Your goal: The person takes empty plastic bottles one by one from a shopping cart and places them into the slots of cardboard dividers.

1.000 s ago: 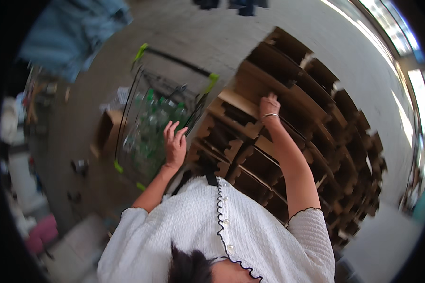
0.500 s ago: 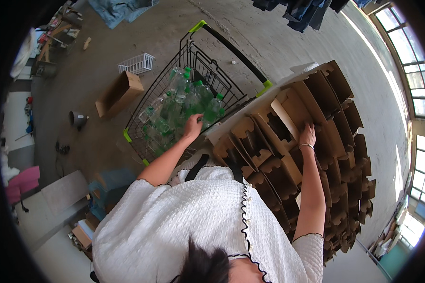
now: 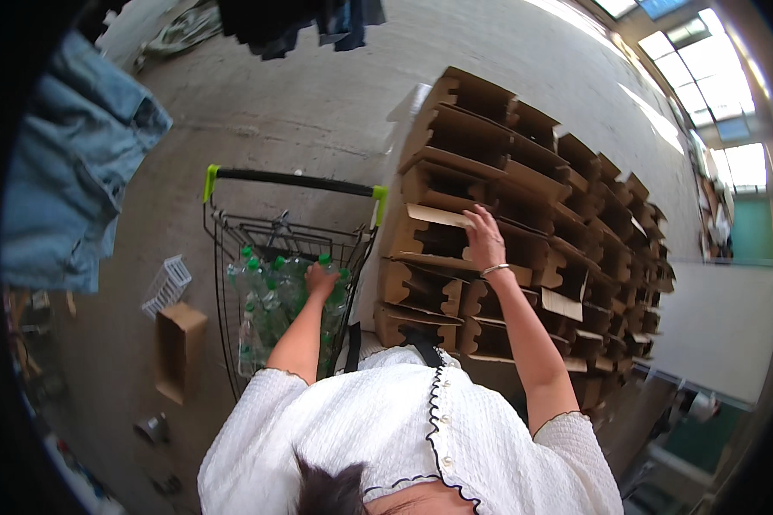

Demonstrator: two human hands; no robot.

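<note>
Left hand [image 3: 321, 280] among green-capped bottles [image 3: 269, 299] in cart [image 3: 296, 179], grip can't tell. Right hand [image 3: 487, 245] loosely open at cardboard boxes [image 3: 468, 137]. No bottles visible boxed yet

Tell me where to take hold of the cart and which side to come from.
Likely best by the black handle, midway between its green ends, coming from the side away from the bottles. It is a long, slim bar with a gap between it and the wire rim, nothing lies over it, and the left hand is down among the bottles.
</note>
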